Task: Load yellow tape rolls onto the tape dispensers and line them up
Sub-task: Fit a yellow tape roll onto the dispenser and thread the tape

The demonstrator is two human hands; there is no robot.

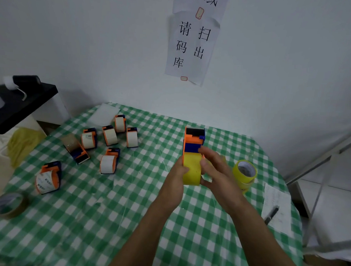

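Both hands are up over the right half of the tabletop (88,219), which wears a green-and-white checked cloth. Between them is an orange and blue tape dispenser (193,142), raised clear of the cloth with its black end pointing toward the wall. A yellow tape roll (191,173) sits in its near end. The left hand (178,170) grips it from the left, thumb lying across the yellow roll. The right hand (213,168) is curled round its right side, fingertips on the blue part and the roll's edge. Just to the right, on the cloth, stands a stack of yellow tape rolls (245,173), apart from the hands. On the far left of the cloth are six loaded dispensers (110,135) with whitish tape, scattered at odd angles. Among them a seventh dispenser (76,149) lies tipped with a clear-looking roll. A brown tape roll (8,204) lies flat at the near left edge. At the right edge a sheet of paper (277,198) lies with a black pen (271,214) on it. Printed paper notices (191,44) are stuck to the white wall behind.
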